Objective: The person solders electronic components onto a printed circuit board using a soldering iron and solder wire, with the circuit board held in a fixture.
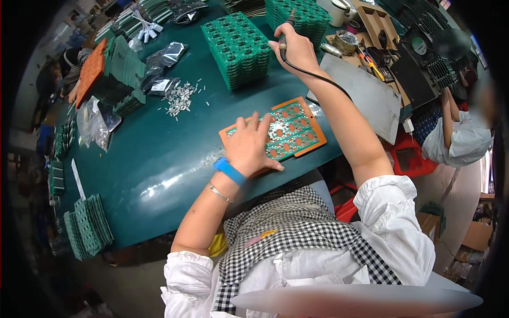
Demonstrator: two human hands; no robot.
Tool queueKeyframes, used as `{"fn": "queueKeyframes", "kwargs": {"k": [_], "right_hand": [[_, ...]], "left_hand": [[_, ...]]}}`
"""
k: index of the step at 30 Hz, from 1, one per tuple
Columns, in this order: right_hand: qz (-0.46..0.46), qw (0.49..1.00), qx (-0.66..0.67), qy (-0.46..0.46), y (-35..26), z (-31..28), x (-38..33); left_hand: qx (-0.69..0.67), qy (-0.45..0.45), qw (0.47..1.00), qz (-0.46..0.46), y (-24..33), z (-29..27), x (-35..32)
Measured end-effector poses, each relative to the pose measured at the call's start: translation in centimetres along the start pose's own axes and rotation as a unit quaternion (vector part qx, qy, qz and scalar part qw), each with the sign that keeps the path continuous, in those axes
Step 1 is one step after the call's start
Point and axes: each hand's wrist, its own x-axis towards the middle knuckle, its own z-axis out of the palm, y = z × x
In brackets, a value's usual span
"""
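Note:
My right hand [298,50] is raised over the far side of the table, closed around a soldering iron [290,20] whose black cord [313,72] runs back along my forearm. My left hand [249,146], in a blue wristband [229,170], lies with fingers spread over the left part of a green circuit board panel [289,130]. The panel has rows of oval openings and sits in an orange tray [317,127] near the table's front edge. Under my left palm, part of the panel and tray is hidden.
Stacked green panels [236,47] stand beyond the tray. Small pale parts [181,99] are heaped left of centre, near plastic bags [95,124]. More board stacks [89,225] line the left. A grey metal plate [360,93] and tools [374,63] lie right; a person [458,135] sits beyond.

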Motion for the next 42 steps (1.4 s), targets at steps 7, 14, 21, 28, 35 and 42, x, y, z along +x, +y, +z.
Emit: {"fn": "queueKeyframes", "kwargs": {"k": [7,14,21,28,35,42], "right_hand": [[-0.099,0.987,0.077,0.097,0.0,0.3,1.1],[0.083,0.926,0.357,0.084,-1.7,0.4,1.0],[0.012,0.891,0.437,0.122,-4.5,-1.3,1.7],[-0.080,0.930,0.354,0.059,-5.2,-6.3,-6.1],[-0.249,0.948,0.196,0.025,-0.9,-7.3,-13.9],[-0.226,0.958,0.168,-0.044,1.8,-8.3,-18.8]], "left_hand": [[0.004,-0.017,1.000,-0.015,1.2,-0.5,0.7],[-0.012,0.065,0.998,-0.009,1.7,-1.7,-0.3],[-0.013,0.123,0.986,-0.110,-0.7,-6.6,-3.9],[0.086,0.088,0.875,-0.468,-14.9,-8.2,-18.2],[0.172,0.163,0.848,-0.474,-18.1,-5.3,-25.1],[-0.063,0.351,0.883,-0.307,-4.6,-5.0,-17.2]]}}
